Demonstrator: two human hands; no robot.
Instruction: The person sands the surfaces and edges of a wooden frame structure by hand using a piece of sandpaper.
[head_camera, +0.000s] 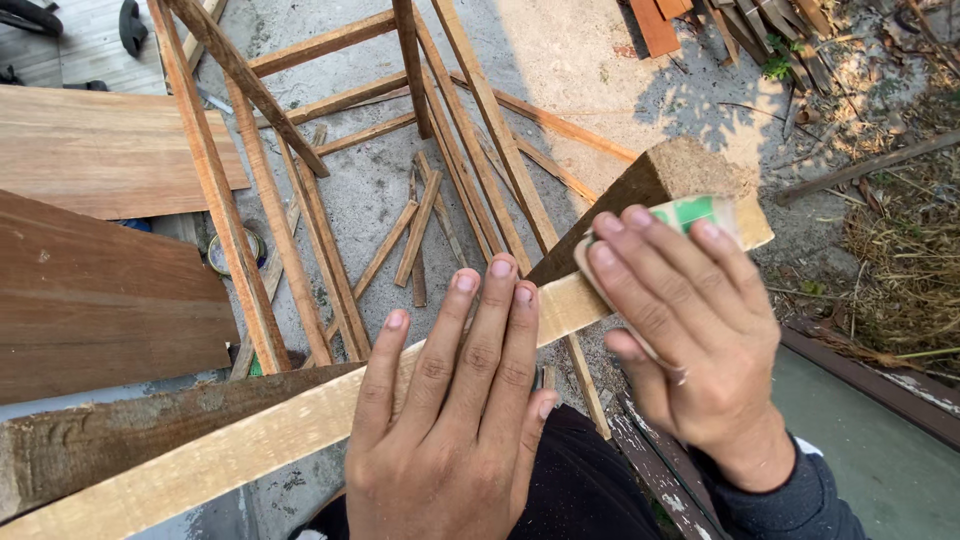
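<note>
Pale raw timber fills the middle of the view: a long squared wooden beam (300, 425) runs from the lower left corner up to the right, its rough sawn end (690, 165) tipped toward the sunlit ground. Left hand (455, 400) lies flat on the beam's pale top face, palm down, fingers (480, 320) stretched straight and spread, gripping nothing, simply pressing on the wood. Right hand (680, 330) sits just beyond it, nearer the beam's end, fingers curled over a sanding block (690, 215) with a green and white patch showing between the fingertips; the block rests against the beam's top face, held fast from above, thumb tucked at the near side. Dark sleeve (790, 495) covers the right wrist, and dark trousers show below both hands. Under the beam stands a wooden frame (290, 200) of slim reddish battens, legs and crossbars leaning across the concrete ground (560, 60), with loose offcut sticks (415, 240) scattered between them. Off to the left, broad brown boards (100, 290) lie stacked, one over another, and a small round tin (235, 250) peeks out just beside a frame leg. Top right, a heap of scrap planks (740, 20) and dry grass (900, 260) edges the yard, well apart from the hands.
</note>
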